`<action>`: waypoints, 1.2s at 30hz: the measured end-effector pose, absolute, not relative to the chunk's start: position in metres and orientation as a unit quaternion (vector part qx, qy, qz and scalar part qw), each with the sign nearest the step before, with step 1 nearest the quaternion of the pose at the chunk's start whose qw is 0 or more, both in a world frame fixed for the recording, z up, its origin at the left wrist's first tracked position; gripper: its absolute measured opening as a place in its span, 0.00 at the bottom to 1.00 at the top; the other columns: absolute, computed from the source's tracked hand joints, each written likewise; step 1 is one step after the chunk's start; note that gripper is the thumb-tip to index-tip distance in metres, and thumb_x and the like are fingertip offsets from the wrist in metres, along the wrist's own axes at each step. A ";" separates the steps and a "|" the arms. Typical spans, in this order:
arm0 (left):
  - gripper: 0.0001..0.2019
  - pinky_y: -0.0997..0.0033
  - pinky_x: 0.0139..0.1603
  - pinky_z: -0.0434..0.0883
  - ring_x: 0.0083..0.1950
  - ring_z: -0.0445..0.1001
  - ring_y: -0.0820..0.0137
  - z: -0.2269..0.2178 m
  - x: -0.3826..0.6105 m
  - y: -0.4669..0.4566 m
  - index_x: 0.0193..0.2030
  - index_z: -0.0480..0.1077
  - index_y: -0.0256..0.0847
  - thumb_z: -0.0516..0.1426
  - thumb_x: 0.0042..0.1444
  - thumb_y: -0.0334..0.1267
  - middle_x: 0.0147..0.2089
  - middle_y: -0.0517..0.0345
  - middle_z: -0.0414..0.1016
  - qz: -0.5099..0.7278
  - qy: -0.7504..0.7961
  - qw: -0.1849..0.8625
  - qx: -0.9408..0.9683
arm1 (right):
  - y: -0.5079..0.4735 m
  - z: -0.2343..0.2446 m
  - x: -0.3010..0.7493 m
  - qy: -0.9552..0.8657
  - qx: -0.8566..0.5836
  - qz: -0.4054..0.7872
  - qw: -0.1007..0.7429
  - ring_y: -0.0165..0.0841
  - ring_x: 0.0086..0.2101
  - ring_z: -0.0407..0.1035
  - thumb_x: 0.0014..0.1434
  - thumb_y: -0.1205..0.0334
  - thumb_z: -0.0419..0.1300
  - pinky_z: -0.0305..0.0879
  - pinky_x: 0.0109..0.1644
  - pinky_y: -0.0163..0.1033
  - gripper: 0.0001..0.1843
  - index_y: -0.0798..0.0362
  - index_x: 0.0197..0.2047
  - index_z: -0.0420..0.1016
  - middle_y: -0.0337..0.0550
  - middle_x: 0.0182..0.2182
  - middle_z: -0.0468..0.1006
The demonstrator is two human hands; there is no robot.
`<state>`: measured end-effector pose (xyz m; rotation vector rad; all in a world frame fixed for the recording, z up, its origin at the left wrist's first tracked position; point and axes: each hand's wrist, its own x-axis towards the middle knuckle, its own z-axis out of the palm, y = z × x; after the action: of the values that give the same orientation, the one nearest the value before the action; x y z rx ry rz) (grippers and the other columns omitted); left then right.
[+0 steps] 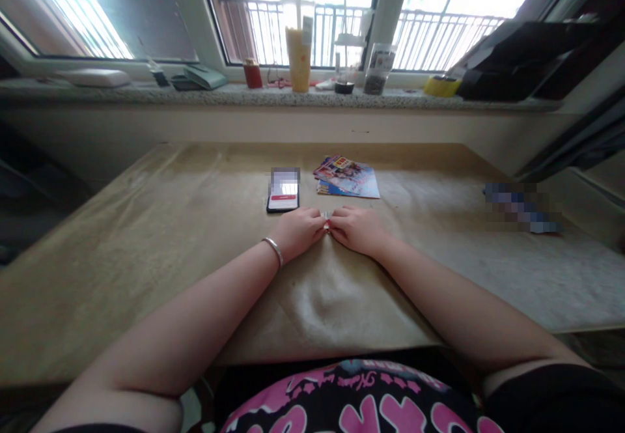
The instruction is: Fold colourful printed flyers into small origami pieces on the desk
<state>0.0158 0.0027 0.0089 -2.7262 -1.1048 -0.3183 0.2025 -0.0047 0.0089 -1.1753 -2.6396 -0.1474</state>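
My left hand (297, 230) and my right hand (358, 228) rest side by side on the brown table (146, 251), knuckles up and fingers curled. Between their fingertips they pinch a small pale object (326, 217), too small to name. A silver bangle circles my left wrist. Just beyond my left hand lies a phone (284, 189) with its screen lit. A stack of colourful printed cards or leaflets (347, 177) lies beyond my right hand.
A blurred object (522, 208) lies at the table's right side. The stone windowsill (219, 96) behind carries an orange drink cup (299, 58), a red jar (252, 73), a glass jar (377, 68), a yellow tape roll (441, 86) and dark cases.
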 end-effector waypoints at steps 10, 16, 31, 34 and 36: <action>0.11 0.70 0.37 0.66 0.36 0.71 0.68 0.014 0.010 0.004 0.30 0.73 0.37 0.52 0.59 0.36 0.35 0.53 0.73 -0.095 -0.356 0.058 -0.928 | 0.002 0.000 0.206 -0.886 -0.414 0.034 0.205 0.32 0.35 0.66 0.59 0.61 0.55 0.56 0.36 0.34 0.10 0.52 0.30 0.75 0.43 0.32 0.74; 0.10 0.70 0.37 0.66 0.36 0.71 0.68 0.011 0.008 0.005 0.33 0.73 0.36 0.51 0.60 0.34 0.34 0.53 0.73 -0.101 -0.342 0.069 -0.932 | 0.006 -0.006 0.206 -0.865 -0.421 0.099 0.255 0.31 0.34 0.66 0.55 0.63 0.58 0.59 0.38 0.34 0.06 0.54 0.29 0.74 0.42 0.31 0.73; 0.10 0.72 0.36 0.67 0.36 0.72 0.69 0.009 0.004 0.007 0.36 0.73 0.37 0.51 0.61 0.36 0.35 0.54 0.75 -0.115 -0.317 0.075 -0.938 | 0.013 -0.002 0.204 -0.838 -0.454 0.174 0.246 0.27 0.28 0.63 0.54 0.67 0.59 0.54 0.33 0.31 0.05 0.56 0.29 0.75 0.39 0.26 0.72; 0.10 0.73 0.36 0.67 0.37 0.73 0.70 0.007 0.000 0.009 0.41 0.73 0.40 0.51 0.61 0.35 0.36 0.56 0.77 -0.132 -0.299 0.076 -0.942 | 0.014 -0.002 0.205 -0.836 -0.461 0.169 0.245 0.27 0.28 0.62 0.54 0.66 0.59 0.54 0.32 0.31 0.04 0.56 0.29 0.74 0.38 0.26 0.72; 0.11 0.74 0.36 0.67 0.37 0.74 0.71 0.006 -0.002 0.010 0.44 0.73 0.43 0.51 0.62 0.36 0.37 0.58 0.78 -0.138 -0.280 0.082 -0.947 | 0.014 -0.003 0.205 -0.832 -0.467 0.167 0.249 0.27 0.27 0.62 0.53 0.65 0.60 0.53 0.31 0.31 0.03 0.55 0.30 0.74 0.38 0.25 0.72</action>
<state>-0.0022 0.0102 0.0061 -2.8278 -0.8363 -0.4113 0.2054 0.0135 -0.0033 -1.2730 -2.2648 0.4535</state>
